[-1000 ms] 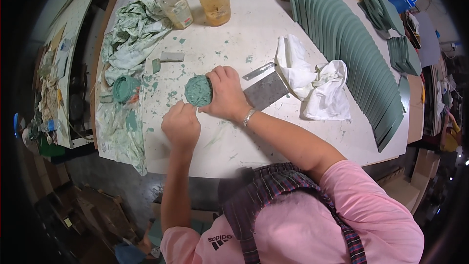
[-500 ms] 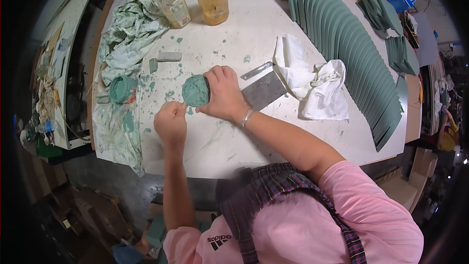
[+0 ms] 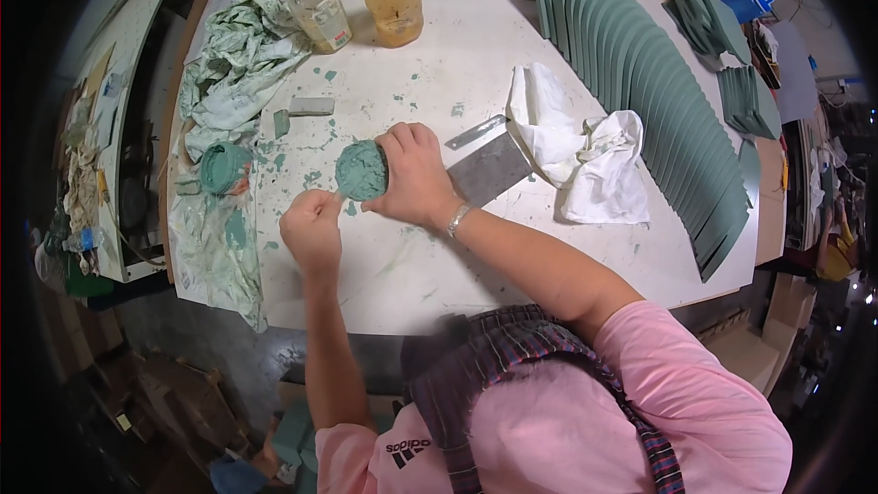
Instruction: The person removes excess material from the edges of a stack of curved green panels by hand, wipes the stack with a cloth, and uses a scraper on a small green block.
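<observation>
My right hand (image 3: 414, 174) is curled around the right side of a small round container of thick green paste (image 3: 362, 170), steadying it on the white table. My left hand (image 3: 311, 227) is closed at the container's near-left edge. A thin pale tool pokes from its fingers into the paste; most of it is hidden in the grip. Close to my right hand lie a flat grey metal plate (image 3: 492, 170) and a narrow metal strip (image 3: 476, 132). Farther left sits an open green-smeared tub (image 3: 224, 168).
A crumpled white cloth (image 3: 599, 160) lies right of the plates, before a long row of green curved pieces (image 3: 654, 114). Two bottles, one amber (image 3: 391, 0) and one clear (image 3: 320, 18), stand at the back. A stained cloth (image 3: 240, 64) and small grey blocks (image 3: 312, 106) lie left.
The whole view has shifted slightly, so the table's things appear a little farther left. Both hands keep their grips at the paste container, with hardly any movement.
</observation>
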`<state>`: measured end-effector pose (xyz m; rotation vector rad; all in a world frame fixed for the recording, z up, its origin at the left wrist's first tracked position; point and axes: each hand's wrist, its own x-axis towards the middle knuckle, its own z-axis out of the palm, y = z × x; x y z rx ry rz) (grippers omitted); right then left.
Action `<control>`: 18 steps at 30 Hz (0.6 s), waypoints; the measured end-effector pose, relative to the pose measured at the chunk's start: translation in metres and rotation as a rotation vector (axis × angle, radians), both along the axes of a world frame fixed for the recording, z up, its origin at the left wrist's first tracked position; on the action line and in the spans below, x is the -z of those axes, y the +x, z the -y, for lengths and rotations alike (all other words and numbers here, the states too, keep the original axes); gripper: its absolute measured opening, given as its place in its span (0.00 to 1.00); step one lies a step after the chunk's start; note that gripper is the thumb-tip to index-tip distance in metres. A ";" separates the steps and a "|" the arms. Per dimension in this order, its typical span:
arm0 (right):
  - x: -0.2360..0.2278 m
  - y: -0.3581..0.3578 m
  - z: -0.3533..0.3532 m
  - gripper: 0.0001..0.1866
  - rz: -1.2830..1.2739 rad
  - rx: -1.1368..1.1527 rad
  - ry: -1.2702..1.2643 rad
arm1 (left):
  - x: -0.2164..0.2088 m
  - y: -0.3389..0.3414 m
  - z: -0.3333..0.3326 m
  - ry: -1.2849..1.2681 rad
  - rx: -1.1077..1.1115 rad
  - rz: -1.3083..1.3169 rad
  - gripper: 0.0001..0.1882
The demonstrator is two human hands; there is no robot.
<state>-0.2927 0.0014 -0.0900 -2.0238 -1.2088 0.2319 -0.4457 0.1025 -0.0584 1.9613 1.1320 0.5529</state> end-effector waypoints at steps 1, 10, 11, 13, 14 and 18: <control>-0.001 0.000 -0.002 0.44 -0.008 -0.008 -0.001 | 0.004 -0.002 0.000 0.003 -0.006 -0.006 0.06; 0.002 0.000 -0.002 0.44 0.008 -0.005 0.016 | -0.009 0.008 0.024 0.694 0.228 -0.175 0.07; 0.002 -0.002 -0.003 0.44 0.016 -0.014 0.028 | 0.000 0.005 0.028 0.809 0.301 -0.205 0.08; 0.002 -0.003 -0.004 0.43 0.011 -0.015 0.033 | 0.004 0.006 0.029 0.972 0.397 -0.196 0.09; 0.002 -0.001 -0.003 0.42 0.007 -0.006 0.035 | 0.000 0.007 0.025 0.970 0.400 -0.190 0.09; 0.004 0.000 -0.002 0.41 0.019 0.001 0.024 | -0.014 0.005 0.024 0.955 0.411 -0.199 0.08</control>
